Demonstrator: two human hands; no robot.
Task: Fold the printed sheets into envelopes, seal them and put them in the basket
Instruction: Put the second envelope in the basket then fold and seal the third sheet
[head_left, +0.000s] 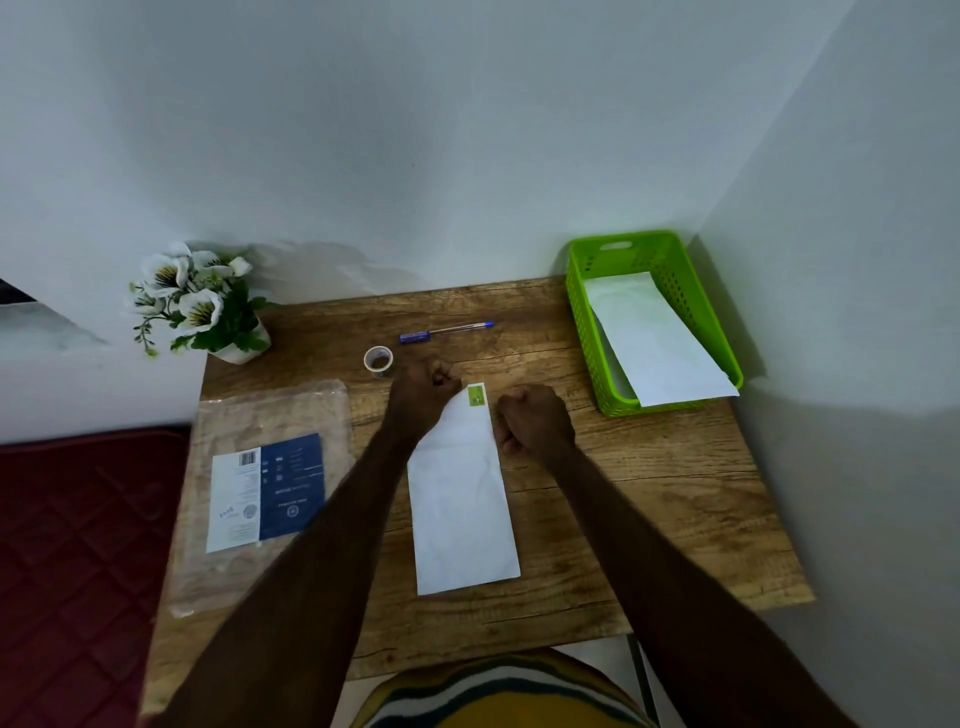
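Observation:
A long white envelope (460, 499) lies lengthwise in the middle of the wooden table (649, 483), with a small green sticker at its far right corner. My left hand (428, 387) is curled over the envelope's far left corner and hides it. My right hand (532, 423) is curled too, its fingertips at the envelope's right edge near the far end. A green plastic basket (582, 312) stands at the far right corner of the table. It holds a white envelope (654, 343) that sticks out over its near rim.
A small roll of clear tape (378, 360) and a blue pen (447, 331) lie beyond my hands. A plastic packet with a blue and white label (267, 493) covers the table's left side. A pot of white flowers (200, 304) stands at the far left corner. Walls close in behind and on the right.

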